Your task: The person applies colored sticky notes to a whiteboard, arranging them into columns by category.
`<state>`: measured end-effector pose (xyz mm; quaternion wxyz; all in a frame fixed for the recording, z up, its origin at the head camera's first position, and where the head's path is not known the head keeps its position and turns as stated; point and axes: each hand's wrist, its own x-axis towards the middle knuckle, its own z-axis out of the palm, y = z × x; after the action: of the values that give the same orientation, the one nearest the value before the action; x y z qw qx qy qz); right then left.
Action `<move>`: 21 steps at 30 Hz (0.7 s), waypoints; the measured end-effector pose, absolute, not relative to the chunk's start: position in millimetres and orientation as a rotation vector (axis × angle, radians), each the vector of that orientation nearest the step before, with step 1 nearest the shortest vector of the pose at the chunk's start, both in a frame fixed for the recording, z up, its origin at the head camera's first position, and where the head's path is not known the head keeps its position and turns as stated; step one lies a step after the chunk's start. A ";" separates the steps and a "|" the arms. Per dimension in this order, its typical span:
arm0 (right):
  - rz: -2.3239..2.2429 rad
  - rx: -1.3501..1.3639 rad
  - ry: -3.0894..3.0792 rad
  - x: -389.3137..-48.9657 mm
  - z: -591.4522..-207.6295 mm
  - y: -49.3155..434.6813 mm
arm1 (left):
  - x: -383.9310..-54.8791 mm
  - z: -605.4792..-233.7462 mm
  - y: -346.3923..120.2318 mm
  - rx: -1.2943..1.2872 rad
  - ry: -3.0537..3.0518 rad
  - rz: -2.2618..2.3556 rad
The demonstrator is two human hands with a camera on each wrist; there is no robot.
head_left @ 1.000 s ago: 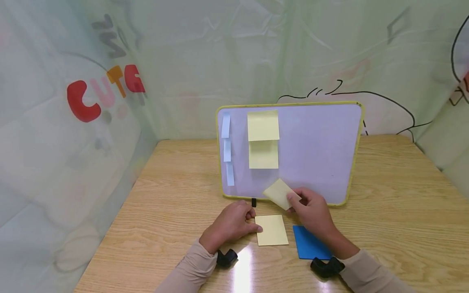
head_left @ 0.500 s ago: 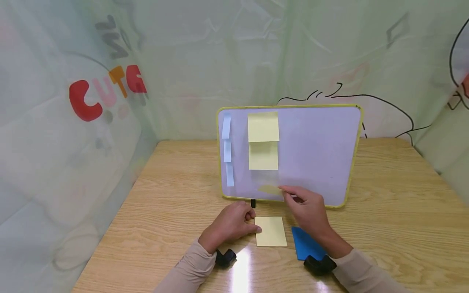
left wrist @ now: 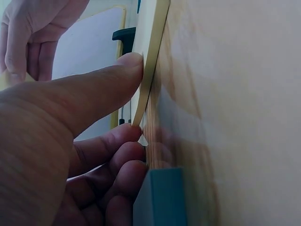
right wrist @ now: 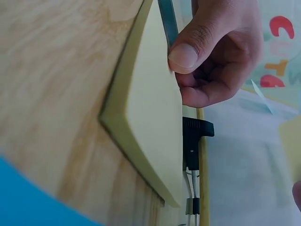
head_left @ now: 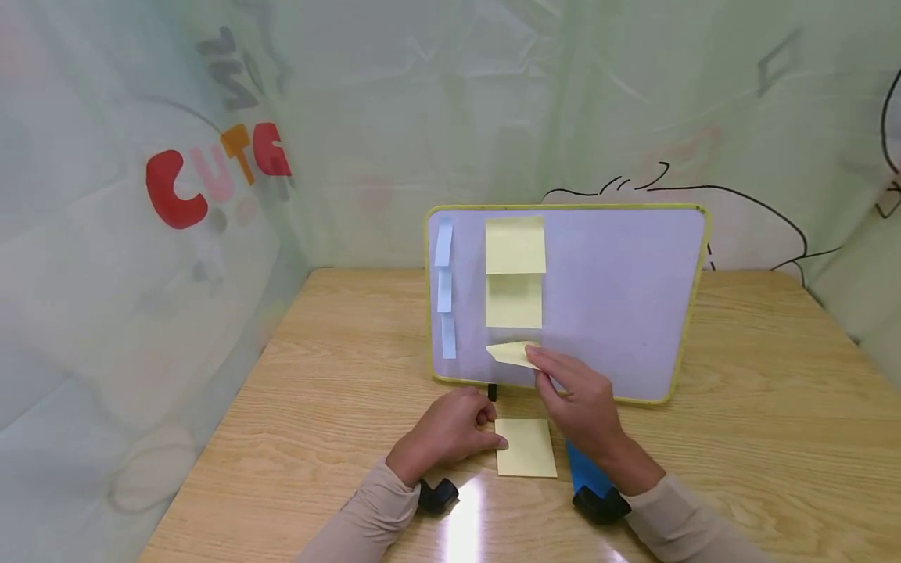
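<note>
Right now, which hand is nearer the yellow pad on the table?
Left. The left hand touches the yellow pad at its left edge; the right hand is off it, by the whiteboard, pinching a loose note.

The head view is bright and softly lit. In front of the white rectangular board with a yellow frame point(head_left: 619, 305), a white streak of glare point(head_left: 462, 522) crosses the pale wood-grained tabletop point(head_left: 296, 438), with a weaker glint before the board's right half. Behind the board, the creased pale-green sheeting point(head_left: 422, 117) looks hazy, with a dull sheen. Both wrist views are dimmer and cooler; there the board appears soft, and the tabletop before it blurs.
</note>
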<state>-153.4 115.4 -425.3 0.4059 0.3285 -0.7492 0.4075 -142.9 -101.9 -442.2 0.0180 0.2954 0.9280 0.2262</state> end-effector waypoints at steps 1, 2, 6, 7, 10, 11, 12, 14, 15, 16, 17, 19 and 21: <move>1.018 0.837 -1.882 -153.7 -425.2 114.8 | -142.8 -442.1 -101.6 0.916 2.880 0.703; 1.011 0.846 -1.873 -154.0 -425.1 114.2 | -142.6 -441.9 -101.5 0.912 2.880 0.698; 0.972 0.859 -1.856 -156.2 -424.7 111.7 | -142.4 -442.0 -101.1 0.915 2.885 0.686; 0.968 0.861 -1.857 -156.8 -424.7 111.1 | -142.4 -442.1 -101.3 0.917 2.886 0.683; 0.969 0.864 -1.862 -157.9 -425.1 109.9 | -142.7 -442.6 -101.4 0.939 2.893 0.675; 0.971 0.865 -1.868 -158.2 -425.3 109.7 | -142.7 -442.6 -101.4 0.946 2.895 0.673; 0.977 0.866 -1.870 -158.5 -425.6 109.4 | -142.7 -442.8 -101.5 0.952 2.897 0.671; 0.986 0.867 -1.880 -158.8 -426.3 109.2 | -142.7 -443.0 -101.8 0.963 2.901 0.666; 0.991 0.864 -1.884 -159.0 -426.8 109.0 | -142.6 -443.0 -101.9 0.964 2.900 0.666; 0.993 0.861 -1.889 -159.2 -427.2 109.1 | -142.5 -442.9 -102.2 0.964 2.899 0.669; 0.995 0.859 -1.894 -159.3 -427.6 109.3 | -142.5 -442.7 -102.4 0.966 2.897 0.672; 1.002 0.855 -1.896 -160.0 -428.7 109.5 | -142.5 -442.4 -102.7 0.968 2.894 0.678; 1.006 0.853 -1.896 -160.5 -429.6 109.6 | -142.4 -442.1 -102.9 0.974 2.891 0.687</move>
<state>-160.5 109.6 -429.6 0.4042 0.3380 -0.7509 0.3983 -142.4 -102.9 -442.1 0.0074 0.3116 0.9245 0.2196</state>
